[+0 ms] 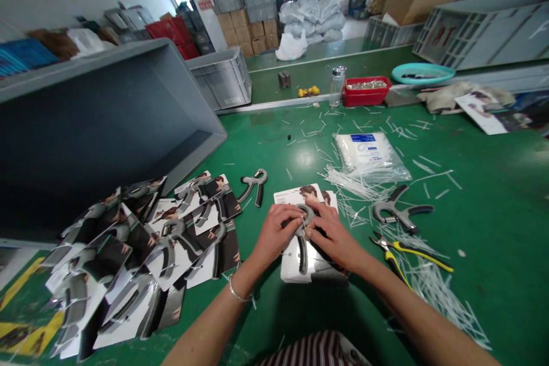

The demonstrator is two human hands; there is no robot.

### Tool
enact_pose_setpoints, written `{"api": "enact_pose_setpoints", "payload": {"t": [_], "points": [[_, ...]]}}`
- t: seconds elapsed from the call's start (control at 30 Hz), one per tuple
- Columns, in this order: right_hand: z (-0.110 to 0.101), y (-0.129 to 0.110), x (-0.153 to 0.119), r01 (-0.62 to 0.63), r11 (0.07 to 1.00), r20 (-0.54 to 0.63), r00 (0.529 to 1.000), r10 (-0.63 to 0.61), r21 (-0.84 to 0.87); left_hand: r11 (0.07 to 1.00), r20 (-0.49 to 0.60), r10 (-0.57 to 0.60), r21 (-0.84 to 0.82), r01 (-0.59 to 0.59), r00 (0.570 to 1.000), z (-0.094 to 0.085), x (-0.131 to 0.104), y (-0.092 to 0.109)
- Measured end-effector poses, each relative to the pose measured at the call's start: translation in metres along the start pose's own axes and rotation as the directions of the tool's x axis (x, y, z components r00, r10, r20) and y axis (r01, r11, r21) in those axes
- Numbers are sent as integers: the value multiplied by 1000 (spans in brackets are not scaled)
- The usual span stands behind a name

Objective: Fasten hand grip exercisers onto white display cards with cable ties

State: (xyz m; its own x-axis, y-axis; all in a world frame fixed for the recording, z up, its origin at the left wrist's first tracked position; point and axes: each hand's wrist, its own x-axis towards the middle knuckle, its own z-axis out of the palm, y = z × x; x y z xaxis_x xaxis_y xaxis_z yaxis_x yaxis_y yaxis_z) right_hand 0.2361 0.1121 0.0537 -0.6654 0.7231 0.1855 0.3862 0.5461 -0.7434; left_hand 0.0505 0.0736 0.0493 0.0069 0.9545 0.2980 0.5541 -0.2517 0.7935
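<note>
1. Green tabletop [266, 143] is bearing everything; the ties strewn over it could be catching under any card being slid across.
2. Grey bin [180, 86] at the left is standing tilted beside a heap of carded hand grips [160, 266]; these are overlapping at odd angles, so a nudge could be sending the upper ones sliding.
3. Near the centre, the card stack [295, 269] is lying unevenly; lopsided pressure could be skewing its top card.
4. Left hand [277, 231] and right hand [332, 237] are holding the grey hand grip [303, 254] on that stack, fingers narrowed around it. Fingertips are hiding the contact, so a tie there seems likely but unsure; a weak pinch could be letting the grip twist.
5. Yellow-handled cutters [389, 253] at the right are lying with handles spread; a sweeping forearm could be knocking them.
6. White ties [448, 297], near right, are sprawling loose, and could be tangling around the cutters.
</note>
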Motion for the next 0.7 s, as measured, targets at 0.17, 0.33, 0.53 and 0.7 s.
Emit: {"api": "enact_pose_setpoints", "payload": {"t": [0.17, 0.33, 0.53, 0.7], "points": [[0, 0, -1, 7, 1000, 8, 1000, -7, 17, 1000, -3, -12, -11, 12, 1000, -1, 1, -1], [1, 1, -1, 13, 1000, 4, 1000, -13, 17, 1000, 0, -3, -1, 3, 1000, 1, -1, -3], [6, 3, 1, -9, 999, -54, 998, 11, 51, 998, 43, 48, 39, -50, 998, -2, -4, -3], [13, 5, 0, -48, 996, -150, 987, 58, 75, 999, 154, 41, -13, -40, 987, -13, 1, -3]]}}
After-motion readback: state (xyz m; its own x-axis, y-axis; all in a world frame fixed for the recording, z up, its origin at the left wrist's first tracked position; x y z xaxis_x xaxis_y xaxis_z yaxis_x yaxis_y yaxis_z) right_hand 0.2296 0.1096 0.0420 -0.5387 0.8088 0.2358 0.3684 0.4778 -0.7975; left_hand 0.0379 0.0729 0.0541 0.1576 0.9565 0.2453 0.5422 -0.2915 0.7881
